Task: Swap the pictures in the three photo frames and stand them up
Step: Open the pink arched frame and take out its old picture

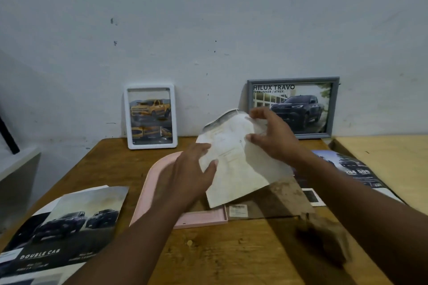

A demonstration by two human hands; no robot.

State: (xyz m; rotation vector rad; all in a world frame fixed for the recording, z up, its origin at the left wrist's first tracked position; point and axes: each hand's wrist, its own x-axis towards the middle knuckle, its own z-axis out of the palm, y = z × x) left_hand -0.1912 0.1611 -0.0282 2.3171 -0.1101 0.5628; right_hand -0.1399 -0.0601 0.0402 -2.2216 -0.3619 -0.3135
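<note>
Pink frame (148, 183) lies flat on the wooden surface (231, 250), mid-surface. Pale sheet (234, 164) is held just above its right part, bowed, printed side not visible. Right hand (273, 136): narrow grip, thumb and curled fingers pinching the sheet's upper right edge. Left hand (187, 176): no closed grip, fingers fairly straight, laid against the sheet's left edge, thumb on its face. Behind the pink frame, against the wall: white frame (152, 145) to the left, grey frame (294, 81) to the right, both upright with truck pictures. Clear pane (278, 201) lies just right of it. Brochure pages (69, 220) lie left of it.
</note>
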